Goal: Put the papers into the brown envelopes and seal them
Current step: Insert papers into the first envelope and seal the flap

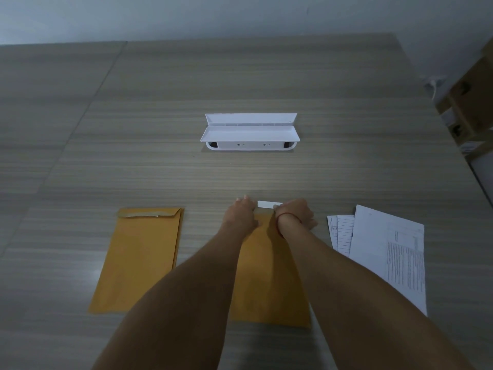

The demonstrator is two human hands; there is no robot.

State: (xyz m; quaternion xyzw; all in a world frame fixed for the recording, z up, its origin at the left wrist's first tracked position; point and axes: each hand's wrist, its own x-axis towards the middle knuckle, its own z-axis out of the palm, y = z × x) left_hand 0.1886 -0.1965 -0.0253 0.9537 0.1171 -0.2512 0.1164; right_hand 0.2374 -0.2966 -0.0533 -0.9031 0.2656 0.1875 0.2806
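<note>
Two brown envelopes are on the table (266, 84) so far. The left envelope (141, 257) lies flat on its own with its flap folded down, so I'd guess that one's finished, though I can't see if it really has paper inside. The middle envelope (266, 276) is the one being worked on, lying under both forearms.

At its far end, the left hand (241, 213) presses down on the top corner with fingers flat, and the right hand (294, 214) is closed, pinching what looks like a white strip (269, 204) along the flap edge. My guess is it's the peel-off liner of the adhesive, so sealing is underway but not done. Whether paper is already inside, I can't tell.

What's left: a pile of printed papers (384, 252) sits to the right, well apart from the envelope, so more stuffing probably remains, but I see no spare envelope.

Other stuff: a white open-lid box (249, 132) farther back and cardboard boxes (469, 108) off the right edge. Nothing blocks the work.
</note>
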